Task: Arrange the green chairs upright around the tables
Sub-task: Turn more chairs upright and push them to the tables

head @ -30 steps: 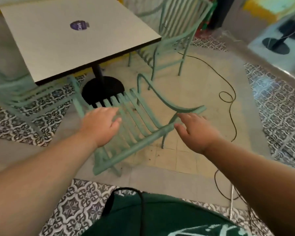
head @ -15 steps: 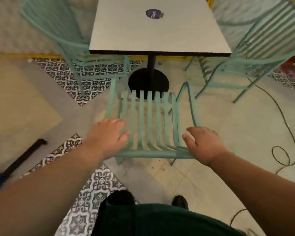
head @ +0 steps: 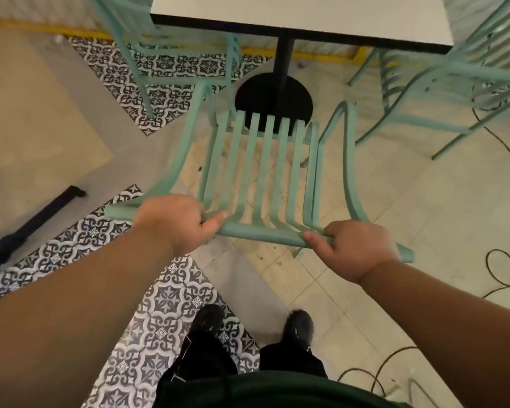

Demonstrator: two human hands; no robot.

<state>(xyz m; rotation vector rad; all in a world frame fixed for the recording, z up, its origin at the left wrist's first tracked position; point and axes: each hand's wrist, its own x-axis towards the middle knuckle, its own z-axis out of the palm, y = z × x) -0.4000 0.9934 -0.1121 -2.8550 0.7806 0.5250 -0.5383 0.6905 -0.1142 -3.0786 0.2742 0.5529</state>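
Both hands on chair back, positioning it at the table.
L hand (head: 174, 222) & R hand (head: 357, 248) curl round the top rail of green chair (head: 262, 231), facing table (head: 306, 19); next I'd slide it fwd, clear of pedestal base (head: 248, 98).

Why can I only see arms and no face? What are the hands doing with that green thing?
The camera sits on the person's head and looks down, so you see only their arms and shoes. The left hand and the right hand both grip the top bar of a green chair. It faces a white table. A left chair and a right chair stand beside that table. A black cable lies on the tiled floor.
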